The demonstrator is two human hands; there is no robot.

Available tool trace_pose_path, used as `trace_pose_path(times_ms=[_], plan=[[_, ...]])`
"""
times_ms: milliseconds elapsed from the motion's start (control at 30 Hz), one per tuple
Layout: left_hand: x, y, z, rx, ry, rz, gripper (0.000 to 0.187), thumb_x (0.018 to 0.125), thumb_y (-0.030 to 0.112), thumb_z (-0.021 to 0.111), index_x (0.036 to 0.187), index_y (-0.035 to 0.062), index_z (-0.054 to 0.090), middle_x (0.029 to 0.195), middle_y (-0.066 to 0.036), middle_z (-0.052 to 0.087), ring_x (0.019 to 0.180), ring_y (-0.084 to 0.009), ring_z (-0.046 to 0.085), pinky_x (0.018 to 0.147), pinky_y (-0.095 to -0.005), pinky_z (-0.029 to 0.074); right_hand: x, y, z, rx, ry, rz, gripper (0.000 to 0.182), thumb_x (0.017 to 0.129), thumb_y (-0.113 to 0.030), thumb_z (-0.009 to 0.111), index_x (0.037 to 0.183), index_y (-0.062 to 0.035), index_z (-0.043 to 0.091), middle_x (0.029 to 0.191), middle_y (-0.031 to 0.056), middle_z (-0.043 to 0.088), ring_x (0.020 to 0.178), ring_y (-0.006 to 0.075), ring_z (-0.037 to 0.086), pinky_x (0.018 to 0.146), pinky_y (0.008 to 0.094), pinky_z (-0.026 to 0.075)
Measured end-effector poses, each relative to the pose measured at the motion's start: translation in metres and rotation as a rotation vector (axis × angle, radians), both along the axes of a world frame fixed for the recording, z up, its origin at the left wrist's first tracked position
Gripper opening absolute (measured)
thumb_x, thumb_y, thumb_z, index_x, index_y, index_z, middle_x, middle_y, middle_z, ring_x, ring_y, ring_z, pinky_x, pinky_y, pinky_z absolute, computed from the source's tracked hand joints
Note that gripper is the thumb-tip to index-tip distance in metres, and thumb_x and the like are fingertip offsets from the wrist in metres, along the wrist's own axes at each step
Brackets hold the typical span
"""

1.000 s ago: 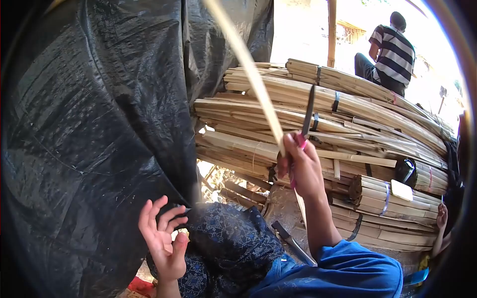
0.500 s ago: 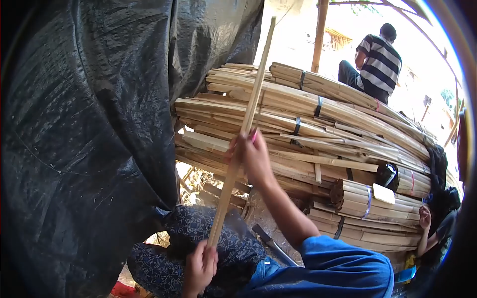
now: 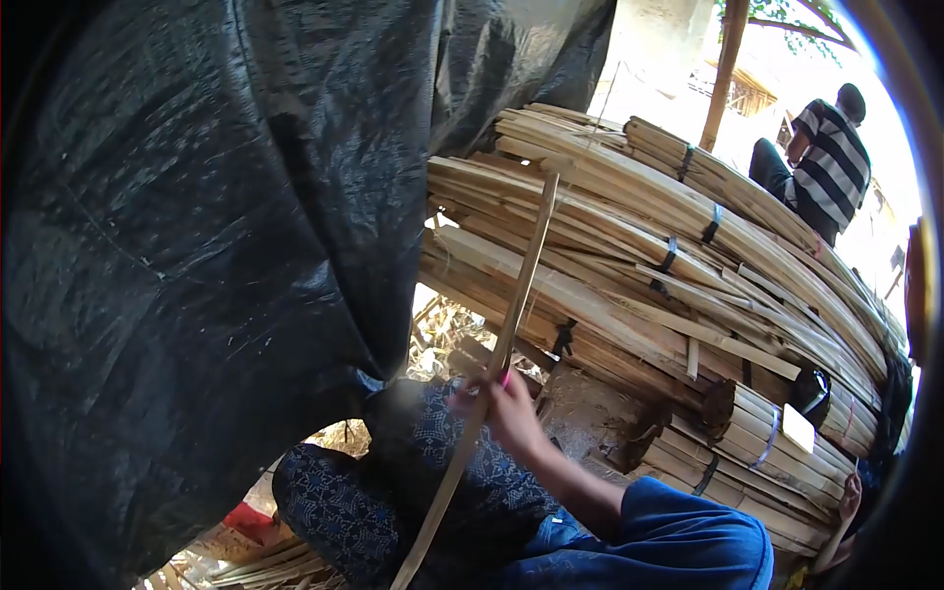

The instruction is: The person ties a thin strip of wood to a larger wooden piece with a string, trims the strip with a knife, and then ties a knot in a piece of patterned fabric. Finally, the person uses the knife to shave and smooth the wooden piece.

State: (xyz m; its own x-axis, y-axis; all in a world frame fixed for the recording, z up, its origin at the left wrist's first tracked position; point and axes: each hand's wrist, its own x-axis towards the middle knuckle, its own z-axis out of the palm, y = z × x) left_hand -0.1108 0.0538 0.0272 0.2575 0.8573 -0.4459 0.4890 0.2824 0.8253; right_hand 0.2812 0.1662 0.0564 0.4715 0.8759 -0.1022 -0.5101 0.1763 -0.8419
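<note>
My right hand (image 3: 513,413) is closed round a long, narrow bamboo strip (image 3: 529,265), a little below its middle. Something small and pink shows at the fingers, too blurred to name. The strip slants from the bottom edge, across my patterned dark-blue clothing (image 3: 329,506), up in front of the stacked wood. My left hand is out of the picture. A blue sleeve (image 3: 688,531) covers my right upper arm.
Bundles of bamboo slats (image 3: 629,216), tied with dark bands, fill the right side. Black plastic sheeting (image 3: 216,246) hangs on the left. A person in a striped shirt (image 3: 831,167) sits beyond the stack. Another person's hand (image 3: 851,497) appears at the right edge.
The strip and my right hand have come lower. My left hand, earlier on the strip's lower end, has left the view. The camera has turned, shifting the background right.
</note>
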Motion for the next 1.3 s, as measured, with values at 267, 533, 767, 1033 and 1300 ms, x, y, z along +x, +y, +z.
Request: trace_pose_path(times_ms=[267,533,767,1033,1300], plan=[[0.142,0.135,0.037,0.199,-0.477,-0.253,0.032,0.098,0.023,0.047,0.114,-0.0028,0.056,0.105,-0.015,0.065,0.099,-0.0195,0.062,0.085,-0.0306,0.048,-0.106,-0.084,-0.030,-0.024,0.162,0.332,0.022,0.100,-0.007,0.033,0.122,-0.0054,0.031,0.107,0.0184,0.056,0.108,0.0346,0.058,0.093,0.0483,0.049],[0.263,0.185,-0.015,-0.548,-0.913,-0.774,0.065,0.096,0.050,0.037,0.133,-0.0036,0.040,0.112,-0.014,0.060,0.098,-0.0222,0.062,0.087,-0.0389,0.049,-0.067,-0.118,-0.042,-0.259,-0.056,0.710,0.027,0.101,-0.017,0.036,0.126,-0.0095,0.035,0.120,0.0125,0.054,0.109,0.0244,0.058,0.075,0.0375,0.058],[0.263,0.146,-0.024,-0.574,-0.892,-0.425,0.028,0.100,0.032,0.040,0.104,0.0064,0.050,0.077,-0.001,0.047,0.061,-0.0088,0.051,0.052,-0.0245,0.047,0.005,-0.124,-0.004,-0.577,-0.429,1.346,0.038,0.095,-0.039,0.049,0.104,-0.0031,0.059,0.084,0.0027,0.063,0.071,0.0102,0.061,0.055,0.0253,0.048],[0.255,0.096,-0.038,-0.409,-0.684,-0.214,0.026,0.100,0.032,0.043,0.091,0.0083,0.050,0.062,0.005,0.040,0.045,-0.0015,0.035,0.038,-0.0168,0.026,0.063,-0.102,0.000,-0.479,-0.912,0.466,0.035,0.099,-0.033,0.044,0.096,-0.0016,0.058,0.059,0.0039,0.053,0.053,0.0114,0.053,0.050,0.0289,0.043],[0.260,0.096,-0.035,-0.396,-0.590,-0.140,0.029,0.100,0.031,0.044,0.085,0.0064,0.052,0.060,0.005,0.042,0.048,-0.0011,0.037,0.041,-0.0169,0.028,0.080,-0.067,-0.036,-0.319,-1.521,0.254,0.026,0.095,-0.027,0.047,0.094,-0.0033,0.057,0.075,0.0177,0.057,0.070,0.0356,0.058,0.059,0.0434,0.046]])
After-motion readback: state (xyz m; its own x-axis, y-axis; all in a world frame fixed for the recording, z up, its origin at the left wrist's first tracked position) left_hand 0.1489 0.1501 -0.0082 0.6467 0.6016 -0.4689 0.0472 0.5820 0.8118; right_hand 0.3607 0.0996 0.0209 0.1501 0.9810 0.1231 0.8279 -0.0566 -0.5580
